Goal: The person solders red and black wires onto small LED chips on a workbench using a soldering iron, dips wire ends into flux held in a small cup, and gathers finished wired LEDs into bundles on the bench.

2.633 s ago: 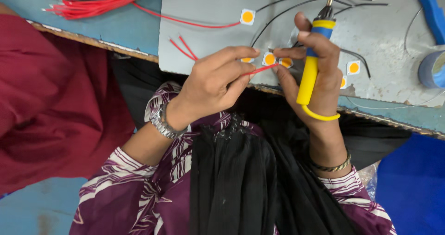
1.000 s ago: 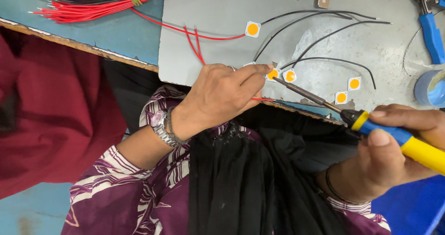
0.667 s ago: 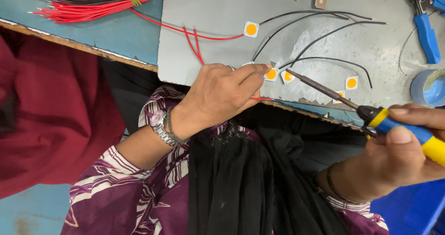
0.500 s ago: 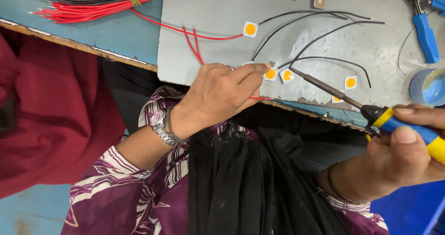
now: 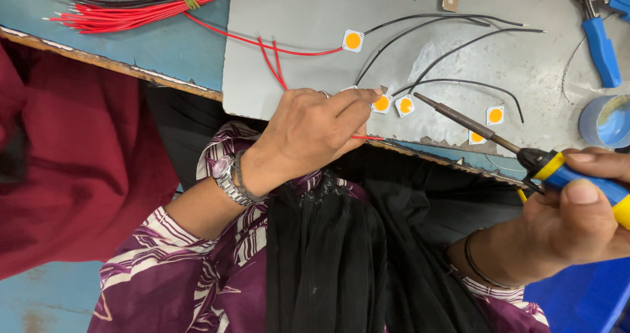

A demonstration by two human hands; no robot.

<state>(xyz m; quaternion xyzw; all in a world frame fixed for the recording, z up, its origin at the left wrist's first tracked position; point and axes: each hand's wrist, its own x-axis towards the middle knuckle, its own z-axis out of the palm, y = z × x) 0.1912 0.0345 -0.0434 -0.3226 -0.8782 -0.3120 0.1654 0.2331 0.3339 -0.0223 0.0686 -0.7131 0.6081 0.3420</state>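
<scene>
Stood right next to the surface for this one. The left hand (image 5: 315,133) was curled nearly closed, fingertips pinching a thin red wire (image 5: 367,137) and pressing its end down at a small square LED chip (image 5: 381,103) just past the fingertips. A second chip (image 5: 405,105) sat right beside the first, already carrying a black wire (image 5: 459,83) that ran off away from the hand. The right hand (image 5: 577,221) was wrapped fully around the blue and yellow handle of a soldering iron (image 5: 499,139), thumb on top, with the tip hanging just beside that second chip and not quite touching anything as far as I could see.

All of it lay on a grey metal sheet (image 5: 295,51), near its front edge. Two more chips (image 5: 495,115) lay between the iron's shaft and the far side of the sheet. Further out from the left hand there was a tied bundle of red and black wires (image 5: 131,5), and beyond the right hand a pair of blue pliers (image 5: 600,44) and a small blue tub (image 5: 607,120).

My take on doing this well: keep the wire end dead flat on the chip's pad, keep the holding fingers back from the hot tip, and bring the iron in low so it warms pad and wire together. Steady wrists matter here, since those chips sat loose and would slide easily.
</scene>
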